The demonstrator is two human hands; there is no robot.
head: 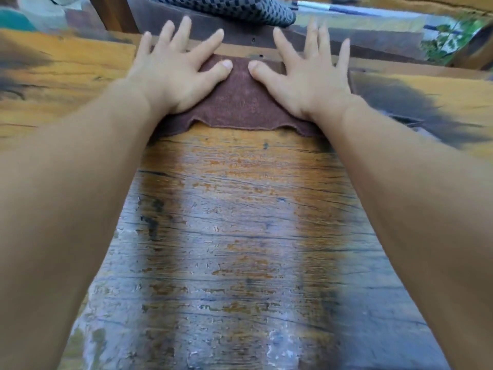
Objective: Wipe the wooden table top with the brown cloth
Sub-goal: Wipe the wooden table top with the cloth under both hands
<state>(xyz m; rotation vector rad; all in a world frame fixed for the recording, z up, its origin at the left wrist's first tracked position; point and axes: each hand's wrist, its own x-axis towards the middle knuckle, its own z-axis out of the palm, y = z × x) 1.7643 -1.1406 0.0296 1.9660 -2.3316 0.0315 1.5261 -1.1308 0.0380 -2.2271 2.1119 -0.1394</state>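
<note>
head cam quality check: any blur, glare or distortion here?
Head view: motion blur smears the frame edges and forearms; left hand, right hand and brown cloth stay fairly sharp; bluish sheen glares off the table top; wide-angle stretch enlarges the near arms.

One brown cloth [241,102] lies on one wooden table top [240,236], at the table top's far edge. Two hands are on that cloth: one left hand [173,76] on its left part, one right hand [306,78] on its right part, each with five spread fingers, ten in all. Two bare forearms run back from the cloth along the table top. Beyond the table top's far edge there is one checked black-and-grey fabric item [240,9] and one leafy plant [450,38] toward the right
</note>
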